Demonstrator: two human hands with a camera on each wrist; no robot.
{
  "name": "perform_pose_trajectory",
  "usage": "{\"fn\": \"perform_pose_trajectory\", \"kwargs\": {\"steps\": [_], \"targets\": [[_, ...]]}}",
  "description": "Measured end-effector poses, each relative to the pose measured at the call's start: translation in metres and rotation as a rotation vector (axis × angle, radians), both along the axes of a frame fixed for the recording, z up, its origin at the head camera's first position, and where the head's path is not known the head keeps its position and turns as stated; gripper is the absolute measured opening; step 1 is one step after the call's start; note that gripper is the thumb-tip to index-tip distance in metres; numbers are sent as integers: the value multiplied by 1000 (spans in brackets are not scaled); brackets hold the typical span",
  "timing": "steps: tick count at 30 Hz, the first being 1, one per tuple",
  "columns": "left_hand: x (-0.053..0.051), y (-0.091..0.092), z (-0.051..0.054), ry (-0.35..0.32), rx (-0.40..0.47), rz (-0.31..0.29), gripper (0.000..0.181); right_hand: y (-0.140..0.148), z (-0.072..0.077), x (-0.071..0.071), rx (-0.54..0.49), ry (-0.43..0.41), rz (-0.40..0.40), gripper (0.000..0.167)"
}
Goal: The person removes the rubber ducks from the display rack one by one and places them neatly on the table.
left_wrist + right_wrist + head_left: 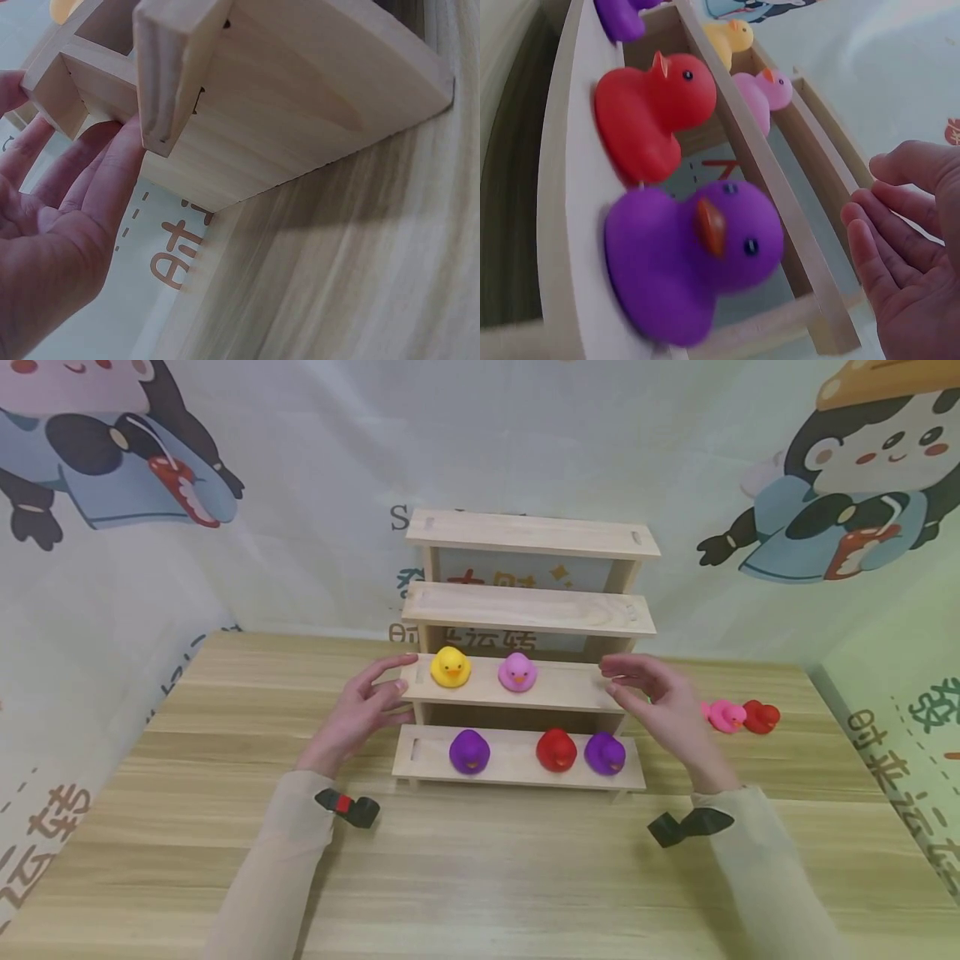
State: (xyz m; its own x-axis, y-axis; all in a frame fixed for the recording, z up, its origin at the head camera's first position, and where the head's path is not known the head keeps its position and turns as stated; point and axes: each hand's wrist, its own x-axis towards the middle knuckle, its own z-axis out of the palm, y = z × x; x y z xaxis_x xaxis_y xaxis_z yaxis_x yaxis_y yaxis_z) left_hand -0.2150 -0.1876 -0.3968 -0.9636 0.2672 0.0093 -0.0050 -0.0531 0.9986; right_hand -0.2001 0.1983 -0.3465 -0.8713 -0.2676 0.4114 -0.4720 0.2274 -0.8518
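Printed fabric with cartoon figures and lettering hangs behind and around a wood-grain worktop. Starting at the left, the left hand has its index finger and thumb against the left end of the second-lowest tier of a four-tier wooden display rack; that grip is spread, its fingers lightly bent, with no duck in it. Next along, the yellow rubber duck sits on this tier, and below it, slightly rightward, the left purple duck is on the bottom tier. Then come the lilac duck, back on the second-lowest tier, and, on the bottom one, the red duck with the right purple duck just beside it. At the rack's right end the right hand has thumb and fingers apart and carries nothing; whether its tips touch the plank I cannot tell. A scrap of something green shows by that hand, too hidden to name. Farther right, the pink duck and the loose red duck lie close together on the worktop. My reading is that the step in hand is steadying or squaring the rack; continuing would call for freeing the right hand to reach those loose ducks.
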Motion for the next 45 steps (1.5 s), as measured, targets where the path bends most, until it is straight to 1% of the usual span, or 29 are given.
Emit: {"fn": "perform_pose_trajectory", "kwargs": {"steps": [6, 12, 15, 23, 28, 32, 35, 38, 45], "targets": [[0, 0, 0, 3, -1, -3, 46, -18, 0, -3, -25, -28, -1, 31], [-1, 0, 0, -1, -10, -3, 46, -33, -2, -5, -60, 0, 30, 29], [-1, 0, 0, -5, -10, -2, 46, -41, -2, -5, -52, -1, 36, 29], [0, 0, 0, -9, -3, 2, 46, -60, -2, -5, -48, -42, 45, 31], [0, 0, 0, -11, 3, 3, 46, -70, -2, -7, -22, -34, 32, 33], [0, 0, 0, -11, 6, 1, 46, -78, -1, -9, -21, -14, 23, 36], [0, 0, 0, -9, 6, 1, 46, -84, 0, -11, -7, -3, 1, 37], [0, -1, 0, -8, 6, 0, 45, -89, 1, -13, 18, -18, -26, 37], [0, -1, 0, -10, 8, -5, 45, -95, 1, -15, 80, -90, -86, 33]]}}
